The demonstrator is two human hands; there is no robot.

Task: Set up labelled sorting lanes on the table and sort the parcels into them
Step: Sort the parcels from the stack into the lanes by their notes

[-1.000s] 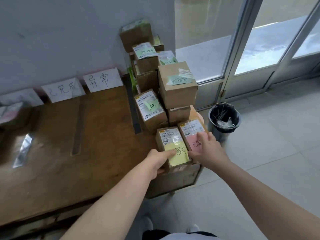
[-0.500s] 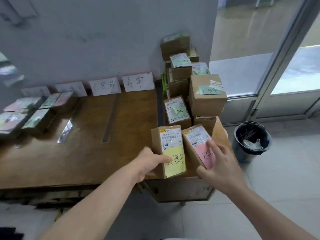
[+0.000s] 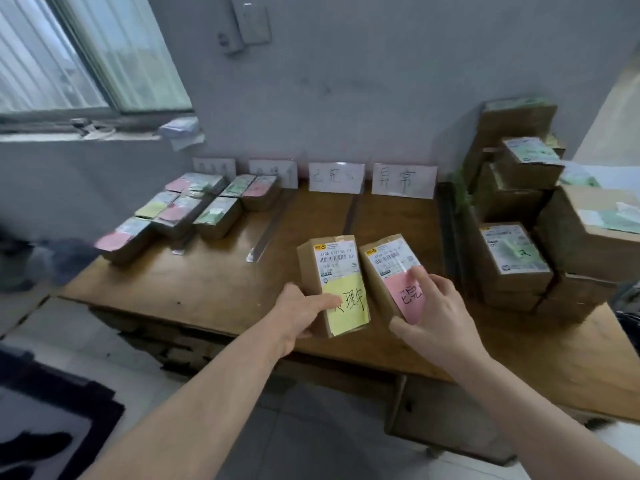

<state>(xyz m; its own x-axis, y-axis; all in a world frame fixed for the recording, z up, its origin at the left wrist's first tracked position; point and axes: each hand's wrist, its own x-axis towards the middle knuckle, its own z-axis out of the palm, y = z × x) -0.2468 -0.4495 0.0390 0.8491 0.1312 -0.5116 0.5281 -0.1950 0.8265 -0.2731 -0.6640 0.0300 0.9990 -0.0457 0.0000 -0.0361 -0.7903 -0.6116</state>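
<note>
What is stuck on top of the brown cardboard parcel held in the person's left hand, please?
The brown cardboard parcel carries a white barcode label and a yellow handwritten note. The left hand covers the note's first character.

You face a grey wall (image 3: 346, 81), with a daylit window (image 3: 86, 53) at far left and a small box (image 3: 247, 22) mounted high. A wooden table (image 3: 207, 282) stands against the wall, and pale floor (image 3: 104, 341) lies near you.

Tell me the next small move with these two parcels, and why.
Probably carry the pink-note parcel in the right hand forward and set it before the 已完 card: its note seems to show the same characters. The yellow-note parcel in the left hand can wait; the cards further left are too blurred to read.
</note>
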